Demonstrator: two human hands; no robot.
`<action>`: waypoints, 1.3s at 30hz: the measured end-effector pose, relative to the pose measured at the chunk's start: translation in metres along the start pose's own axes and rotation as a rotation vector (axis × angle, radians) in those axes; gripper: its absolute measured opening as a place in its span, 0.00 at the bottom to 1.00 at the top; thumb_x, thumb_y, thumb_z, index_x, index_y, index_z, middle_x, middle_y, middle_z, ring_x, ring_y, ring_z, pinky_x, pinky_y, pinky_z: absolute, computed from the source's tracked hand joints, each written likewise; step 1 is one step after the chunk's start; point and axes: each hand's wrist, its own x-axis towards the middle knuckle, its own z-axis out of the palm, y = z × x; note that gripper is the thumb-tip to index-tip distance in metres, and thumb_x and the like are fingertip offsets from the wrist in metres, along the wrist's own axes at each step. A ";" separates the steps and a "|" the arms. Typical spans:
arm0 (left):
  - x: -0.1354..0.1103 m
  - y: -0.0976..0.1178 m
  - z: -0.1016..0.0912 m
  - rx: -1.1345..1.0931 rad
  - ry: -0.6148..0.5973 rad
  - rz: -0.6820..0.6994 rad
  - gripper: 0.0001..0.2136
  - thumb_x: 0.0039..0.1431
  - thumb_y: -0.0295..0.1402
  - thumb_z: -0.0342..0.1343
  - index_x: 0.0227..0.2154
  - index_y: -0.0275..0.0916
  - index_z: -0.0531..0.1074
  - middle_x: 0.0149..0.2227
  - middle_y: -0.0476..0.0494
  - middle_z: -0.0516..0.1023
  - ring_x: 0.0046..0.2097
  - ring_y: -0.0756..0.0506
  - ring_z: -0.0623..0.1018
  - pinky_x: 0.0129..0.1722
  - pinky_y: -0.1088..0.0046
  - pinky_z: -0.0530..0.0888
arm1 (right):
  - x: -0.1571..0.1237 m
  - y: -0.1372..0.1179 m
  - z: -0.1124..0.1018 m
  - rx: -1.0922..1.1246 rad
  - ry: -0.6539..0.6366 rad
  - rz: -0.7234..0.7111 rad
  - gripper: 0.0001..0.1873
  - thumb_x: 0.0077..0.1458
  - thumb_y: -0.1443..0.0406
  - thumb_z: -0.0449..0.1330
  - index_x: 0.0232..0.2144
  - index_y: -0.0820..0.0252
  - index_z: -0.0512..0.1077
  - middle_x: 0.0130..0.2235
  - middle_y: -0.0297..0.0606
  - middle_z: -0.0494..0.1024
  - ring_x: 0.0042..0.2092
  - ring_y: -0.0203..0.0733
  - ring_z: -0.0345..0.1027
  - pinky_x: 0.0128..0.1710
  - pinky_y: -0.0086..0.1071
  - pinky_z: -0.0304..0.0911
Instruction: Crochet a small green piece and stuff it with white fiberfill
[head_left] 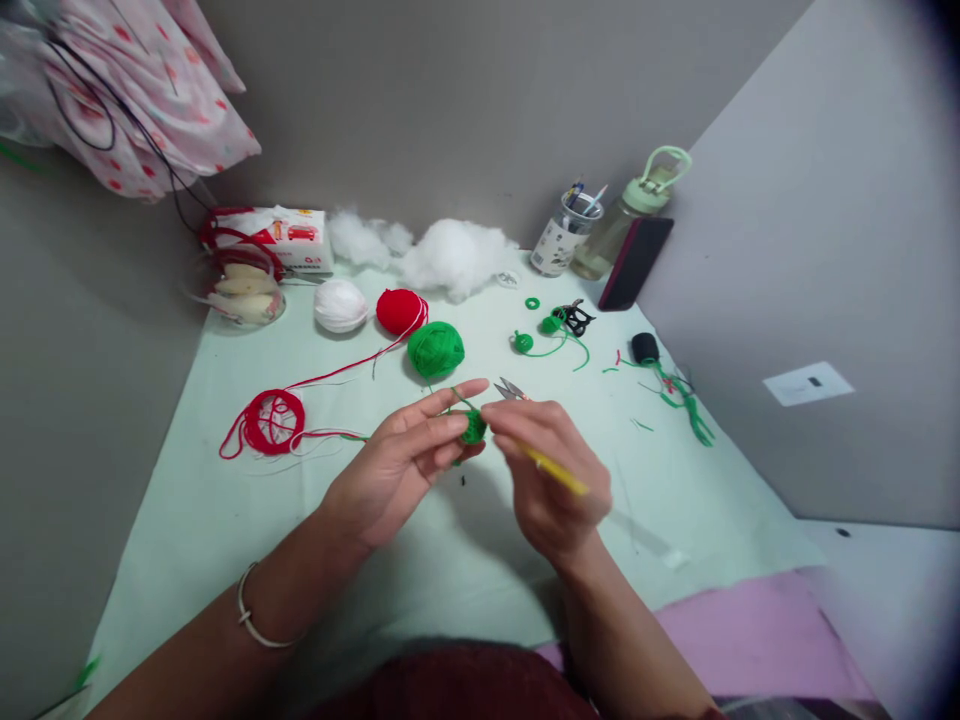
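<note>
My left hand pinches a small green crochet piece between thumb and fingers, with green yarn running over the raised index finger. That yarn leads back toward a green yarn ball just beyond the hand. My right hand is closed around a crochet hook with a yellow handle. Its front end meets the crochet piece; the tip is hidden by the fingers. Slightly behind my right hand, the blades of small scissors show on the table.
Red and white yarn balls stand at the back, near white stuffing. A red yarn coil lies left. Small green crocheted pieces and black-handled scissors lie right of centre. A phone leans against a bottle.
</note>
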 end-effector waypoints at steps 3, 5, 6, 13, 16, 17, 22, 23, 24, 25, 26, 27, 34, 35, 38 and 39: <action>0.001 0.004 -0.002 -0.030 -0.003 0.023 0.15 0.59 0.30 0.69 0.49 0.37 0.85 0.27 0.54 0.69 0.28 0.54 0.66 0.53 0.68 0.75 | 0.007 0.002 -0.001 0.268 0.142 0.265 0.10 0.70 0.65 0.60 0.43 0.53 0.83 0.37 0.39 0.85 0.31 0.41 0.77 0.29 0.37 0.75; 0.001 0.003 -0.003 0.007 -0.004 0.057 0.13 0.59 0.30 0.69 0.48 0.40 0.85 0.29 0.52 0.74 0.31 0.52 0.70 0.52 0.68 0.74 | 0.009 0.003 0.001 0.430 0.147 0.399 0.11 0.70 0.60 0.61 0.39 0.55 0.83 0.35 0.38 0.84 0.28 0.38 0.74 0.25 0.35 0.72; 0.000 0.002 -0.003 0.042 -0.011 0.071 0.13 0.59 0.30 0.69 0.48 0.41 0.85 0.32 0.51 0.77 0.34 0.51 0.73 0.53 0.68 0.73 | 0.010 0.004 0.002 0.483 0.114 0.436 0.11 0.69 0.59 0.62 0.38 0.55 0.82 0.35 0.38 0.84 0.29 0.38 0.75 0.26 0.34 0.72; -0.001 -0.002 0.000 0.243 0.001 0.147 0.15 0.59 0.32 0.70 0.49 0.46 0.86 0.39 0.47 0.81 0.46 0.44 0.75 0.54 0.65 0.68 | 0.008 0.008 0.005 0.526 0.037 0.496 0.12 0.70 0.57 0.61 0.40 0.55 0.81 0.37 0.39 0.86 0.31 0.38 0.75 0.29 0.33 0.71; -0.002 0.000 0.000 0.271 0.041 0.176 0.15 0.57 0.32 0.71 0.47 0.46 0.86 0.36 0.48 0.76 0.43 0.45 0.73 0.50 0.66 0.68 | 0.011 0.008 0.003 0.567 0.037 0.519 0.13 0.72 0.56 0.59 0.39 0.56 0.78 0.35 0.39 0.86 0.30 0.38 0.75 0.30 0.33 0.72; -0.002 0.001 0.000 0.280 0.048 0.182 0.15 0.56 0.32 0.71 0.47 0.45 0.86 0.35 0.48 0.76 0.43 0.45 0.73 0.49 0.67 0.68 | 0.012 0.007 0.002 0.573 0.034 0.518 0.14 0.72 0.56 0.58 0.38 0.56 0.77 0.35 0.39 0.86 0.29 0.38 0.75 0.30 0.34 0.73; -0.003 -0.001 -0.003 0.376 0.083 0.256 0.16 0.58 0.31 0.70 0.50 0.46 0.85 0.36 0.48 0.77 0.42 0.44 0.74 0.47 0.67 0.69 | 0.011 -0.001 -0.001 0.425 0.013 0.399 0.13 0.74 0.61 0.55 0.41 0.56 0.77 0.38 0.39 0.86 0.30 0.38 0.77 0.32 0.35 0.75; -0.004 -0.002 -0.003 0.409 0.100 0.284 0.16 0.59 0.31 0.70 0.50 0.46 0.85 0.36 0.48 0.77 0.42 0.45 0.74 0.47 0.67 0.69 | 0.010 -0.002 -0.001 0.354 0.005 0.343 0.12 0.74 0.63 0.54 0.42 0.55 0.78 0.39 0.38 0.86 0.31 0.38 0.78 0.33 0.35 0.76; -0.004 -0.002 -0.002 0.444 0.123 0.314 0.15 0.59 0.31 0.69 0.50 0.46 0.85 0.36 0.48 0.77 0.42 0.45 0.74 0.47 0.67 0.69 | 0.008 -0.003 -0.002 0.281 -0.006 0.273 0.12 0.74 0.65 0.54 0.45 0.54 0.78 0.40 0.38 0.86 0.32 0.38 0.79 0.34 0.36 0.77; -0.005 -0.003 -0.001 0.482 0.152 0.345 0.15 0.59 0.30 0.69 0.49 0.46 0.85 0.36 0.49 0.77 0.41 0.45 0.73 0.47 0.68 0.69 | 0.006 -0.004 -0.002 0.211 -0.025 0.195 0.12 0.74 0.66 0.54 0.47 0.54 0.78 0.41 0.39 0.87 0.34 0.39 0.80 0.36 0.37 0.78; -0.005 -0.004 0.000 0.519 0.183 0.374 0.15 0.59 0.30 0.69 0.49 0.46 0.85 0.35 0.49 0.77 0.41 0.45 0.73 0.47 0.68 0.69 | 0.005 -0.004 -0.002 0.148 -0.045 0.113 0.12 0.74 0.68 0.54 0.49 0.54 0.78 0.42 0.39 0.87 0.36 0.40 0.81 0.38 0.38 0.78; -0.006 -0.005 0.002 0.548 0.214 0.399 0.15 0.58 0.29 0.70 0.48 0.47 0.85 0.35 0.50 0.77 0.40 0.46 0.73 0.47 0.68 0.69 | 0.003 -0.003 -0.001 0.091 -0.065 0.031 0.13 0.73 0.68 0.54 0.52 0.54 0.77 0.42 0.40 0.87 0.38 0.41 0.82 0.39 0.39 0.79; -0.001 -0.007 0.004 0.163 0.088 0.138 0.26 0.53 0.34 0.75 0.55 0.41 0.81 0.31 0.51 0.77 0.35 0.50 0.73 0.43 0.71 0.71 | -0.005 0.002 0.004 -0.260 -0.056 -0.215 0.18 0.68 0.72 0.61 0.54 0.47 0.79 0.47 0.41 0.86 0.45 0.44 0.82 0.43 0.39 0.79; 0.000 -0.006 0.003 0.096 0.060 0.075 0.25 0.54 0.34 0.75 0.55 0.39 0.81 0.29 0.53 0.74 0.31 0.52 0.70 0.43 0.72 0.71 | -0.004 0.002 0.003 -0.194 -0.034 -0.184 0.17 0.68 0.72 0.61 0.53 0.48 0.80 0.46 0.41 0.86 0.45 0.44 0.82 0.43 0.39 0.79; 0.001 -0.001 0.000 0.028 0.031 0.034 0.20 0.58 0.32 0.72 0.53 0.38 0.83 0.22 0.60 0.62 0.24 0.56 0.58 0.45 0.74 0.72 | 0.002 0.002 0.001 0.146 0.092 0.080 0.14 0.71 0.70 0.58 0.49 0.51 0.82 0.40 0.39 0.86 0.36 0.41 0.79 0.36 0.39 0.76; 0.001 0.000 0.000 0.035 0.032 0.054 0.19 0.59 0.31 0.72 0.53 0.39 0.83 0.22 0.61 0.61 0.23 0.57 0.55 0.45 0.74 0.72 | 0.004 0.002 0.001 0.258 0.117 0.172 0.13 0.72 0.68 0.57 0.47 0.51 0.82 0.38 0.37 0.85 0.32 0.39 0.76 0.33 0.38 0.75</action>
